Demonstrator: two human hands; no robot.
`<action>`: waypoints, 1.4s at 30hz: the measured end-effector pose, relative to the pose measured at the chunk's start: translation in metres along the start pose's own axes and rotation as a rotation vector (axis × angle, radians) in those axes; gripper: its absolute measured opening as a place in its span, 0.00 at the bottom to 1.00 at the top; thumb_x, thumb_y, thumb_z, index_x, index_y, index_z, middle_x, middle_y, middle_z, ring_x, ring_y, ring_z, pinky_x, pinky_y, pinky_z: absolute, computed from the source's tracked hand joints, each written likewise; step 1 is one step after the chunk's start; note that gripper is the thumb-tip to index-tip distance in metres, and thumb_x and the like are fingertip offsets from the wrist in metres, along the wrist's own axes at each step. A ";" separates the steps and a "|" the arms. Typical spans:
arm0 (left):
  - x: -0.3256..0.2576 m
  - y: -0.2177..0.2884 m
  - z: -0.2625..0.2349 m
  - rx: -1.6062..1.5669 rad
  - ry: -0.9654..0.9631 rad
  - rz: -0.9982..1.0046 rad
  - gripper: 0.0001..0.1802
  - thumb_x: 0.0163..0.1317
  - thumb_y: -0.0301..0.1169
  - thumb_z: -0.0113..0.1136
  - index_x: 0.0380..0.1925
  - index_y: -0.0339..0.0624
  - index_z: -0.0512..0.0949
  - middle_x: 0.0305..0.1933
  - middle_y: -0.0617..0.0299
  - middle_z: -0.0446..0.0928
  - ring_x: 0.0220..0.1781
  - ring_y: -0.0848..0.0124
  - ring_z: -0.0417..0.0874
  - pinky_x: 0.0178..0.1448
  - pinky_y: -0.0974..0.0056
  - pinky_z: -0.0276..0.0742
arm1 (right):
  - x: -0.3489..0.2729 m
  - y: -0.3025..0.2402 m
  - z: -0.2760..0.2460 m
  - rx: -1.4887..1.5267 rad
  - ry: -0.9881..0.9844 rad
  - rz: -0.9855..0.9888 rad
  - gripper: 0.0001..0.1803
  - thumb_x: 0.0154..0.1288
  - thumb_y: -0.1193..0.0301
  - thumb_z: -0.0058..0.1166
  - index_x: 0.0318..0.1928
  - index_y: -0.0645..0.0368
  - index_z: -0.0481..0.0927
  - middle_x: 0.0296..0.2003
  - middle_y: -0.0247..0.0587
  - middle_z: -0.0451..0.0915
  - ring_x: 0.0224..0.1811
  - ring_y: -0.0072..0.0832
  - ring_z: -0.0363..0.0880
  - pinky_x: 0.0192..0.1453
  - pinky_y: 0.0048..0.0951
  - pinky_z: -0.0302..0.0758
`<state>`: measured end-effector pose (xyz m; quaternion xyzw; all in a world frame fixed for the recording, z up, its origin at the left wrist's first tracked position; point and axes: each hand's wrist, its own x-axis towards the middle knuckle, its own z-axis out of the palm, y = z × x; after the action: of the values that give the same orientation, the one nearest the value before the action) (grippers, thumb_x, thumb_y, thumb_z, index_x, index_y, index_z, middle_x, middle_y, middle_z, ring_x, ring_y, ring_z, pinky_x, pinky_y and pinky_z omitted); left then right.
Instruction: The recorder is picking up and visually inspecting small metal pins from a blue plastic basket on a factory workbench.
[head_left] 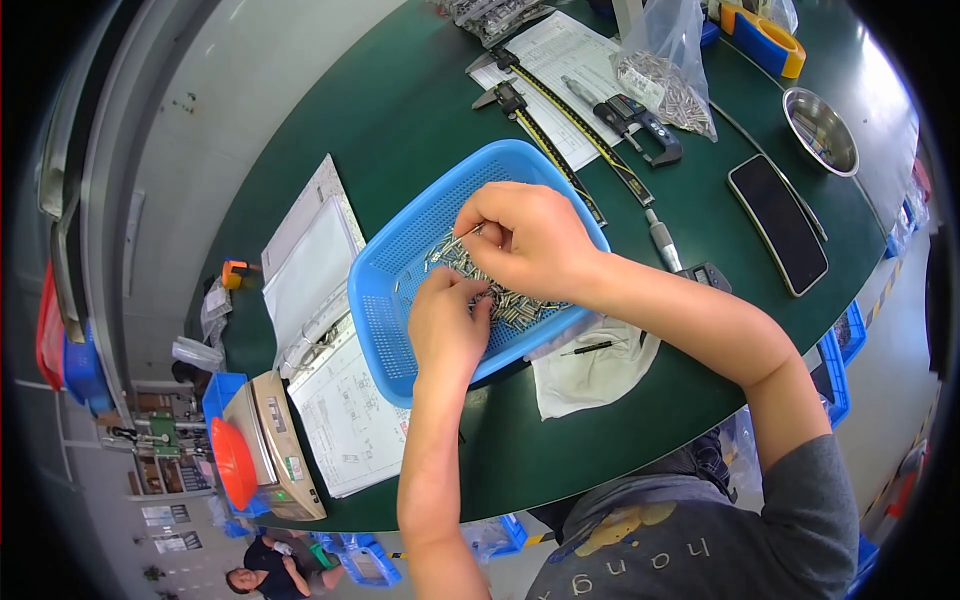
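A blue perforated plastic basket (372, 335) stands in front of me on the green table, with a heap of small silvery metal pins (522, 312) inside. Over the heap, my right hand (540, 235) is closed, thumb and forefinger pinching a small metal pin (471, 231). My left hand (445, 320) reaches into the near side of the basket. Its fingers are curled together at the edge of the heap, and whatever lies between them is hidden. Beside the basket, under my right forearm, a white cloth (570, 388) carries a thin black-handled tool (592, 348).
Two digital calipers (585, 128) and a micrometer (640, 125) lie beyond the basket, near a bag of pins (665, 90). At right are a phone (778, 222) and a steel bowl (820, 130). An open binder (345, 420) and a scale (275, 430) stand left. Another person (285, 565) sits farther off.
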<state>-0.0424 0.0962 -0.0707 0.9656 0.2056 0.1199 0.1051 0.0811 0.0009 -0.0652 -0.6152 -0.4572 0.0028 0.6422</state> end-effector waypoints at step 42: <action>-0.008 -0.016 -0.013 -1.466 0.260 -0.256 0.05 0.52 0.19 0.61 0.30 0.33 0.76 0.32 0.62 0.74 0.33 0.76 0.75 0.39 0.72 0.74 | -0.001 -0.009 0.006 -0.222 0.010 -0.441 0.08 0.41 0.79 0.59 0.25 0.56 0.78 0.15 0.29 0.69 0.14 0.23 0.68 0.19 0.24 0.61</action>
<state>-0.0595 0.1093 -0.0646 0.5951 0.1947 0.3255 0.7085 0.0719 0.0028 -0.0602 -0.5674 -0.5747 -0.1905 0.5581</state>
